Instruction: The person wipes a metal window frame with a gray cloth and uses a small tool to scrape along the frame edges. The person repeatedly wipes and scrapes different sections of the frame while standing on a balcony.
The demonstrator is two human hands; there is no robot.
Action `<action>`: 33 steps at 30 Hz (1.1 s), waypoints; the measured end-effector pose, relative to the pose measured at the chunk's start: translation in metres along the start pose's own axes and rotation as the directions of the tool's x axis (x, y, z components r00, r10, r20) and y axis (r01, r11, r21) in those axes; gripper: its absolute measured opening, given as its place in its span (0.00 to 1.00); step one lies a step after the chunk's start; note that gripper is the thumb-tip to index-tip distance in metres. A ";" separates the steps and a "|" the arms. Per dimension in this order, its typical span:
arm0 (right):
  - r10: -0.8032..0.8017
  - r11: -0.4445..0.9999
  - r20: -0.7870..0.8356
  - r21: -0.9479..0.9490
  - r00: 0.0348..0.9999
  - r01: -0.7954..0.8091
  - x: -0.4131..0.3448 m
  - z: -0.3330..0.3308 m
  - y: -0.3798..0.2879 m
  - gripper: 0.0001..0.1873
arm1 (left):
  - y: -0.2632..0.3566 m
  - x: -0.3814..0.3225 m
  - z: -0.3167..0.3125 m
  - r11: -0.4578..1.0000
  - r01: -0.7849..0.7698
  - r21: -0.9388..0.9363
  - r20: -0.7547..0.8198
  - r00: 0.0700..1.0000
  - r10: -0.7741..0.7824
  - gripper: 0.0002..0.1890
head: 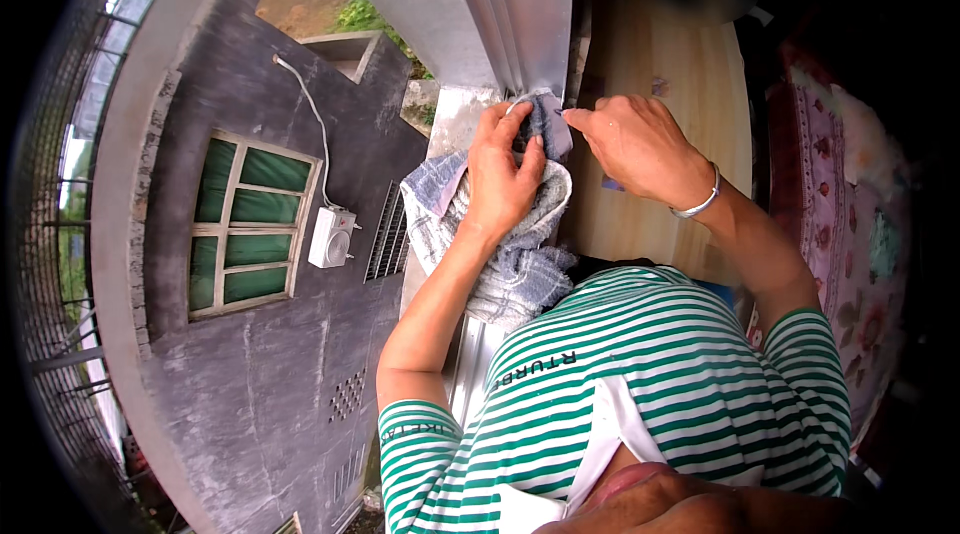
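A grey-and-white checked towel (pixel 521 282) lies bunched on the window sill, against the foot of a metal window frame (pixel 532 16). My left hand (pixel 502 170) grips the upper folds of this towel, thumb and fingers closing on the cloth. One flap of it stands up against the frame's lower corner. At that flap's right edge is my right hand (pixel 637 147), fingers curled and the index fingertip at the cloth. A small dark spot shows by that fingertip; whether the right hand pinches the cloth or a thin object is unclear.
Right of the sill stands a light wood-grain tabletop (pixel 675 61). A bed with a floral cover (pixel 825 234) is farther right. Window track rails (pixel 476 361) run beside my body. Outside are a grey wall (pixel 262 369), a green-paned window (pixel 251 226) and an air-conditioner unit (pixel 331 237).
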State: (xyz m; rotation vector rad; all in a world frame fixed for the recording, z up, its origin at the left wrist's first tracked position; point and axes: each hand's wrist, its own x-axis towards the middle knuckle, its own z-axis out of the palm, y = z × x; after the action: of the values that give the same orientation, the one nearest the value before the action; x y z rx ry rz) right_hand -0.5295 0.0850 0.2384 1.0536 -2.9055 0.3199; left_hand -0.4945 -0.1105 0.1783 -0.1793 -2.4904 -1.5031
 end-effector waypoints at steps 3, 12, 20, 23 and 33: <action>-0.167 0.972 0.036 -0.160 0.985 0.170 0.022 -0.009 -0.006 0.07 | -0.003 0.001 0.001 0.998 -0.051 0.036 -0.001 0.999 0.051 0.21; -0.205 0.832 0.369 -0.422 0.907 0.360 0.070 0.002 -0.044 0.05 | -0.020 -0.004 0.004 0.985 -0.167 0.054 0.010 0.986 0.166 0.21; -0.223 0.926 0.354 -0.214 0.908 0.311 0.081 -0.005 -0.016 0.04 | -0.013 -0.002 0.010 0.961 0.099 -0.258 -0.181 0.972 -0.149 0.24; -0.241 0.929 0.392 -0.171 0.888 0.327 0.088 -0.004 -0.012 0.05 | -0.022 -0.001 0.014 0.931 0.087 -0.355 -0.229 0.957 -0.177 0.23; -0.299 0.855 0.525 -0.222 0.796 0.468 0.090 -0.041 -0.035 0.04 | -0.028 0.000 0.017 0.961 -0.032 -0.275 -0.335 0.940 -0.064 0.21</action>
State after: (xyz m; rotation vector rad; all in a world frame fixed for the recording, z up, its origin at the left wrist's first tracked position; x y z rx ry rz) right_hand -0.5778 0.0107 0.2942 1.8230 -2.8291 -0.5228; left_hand -0.5026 -0.1088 0.1467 0.0550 -2.0126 -1.7196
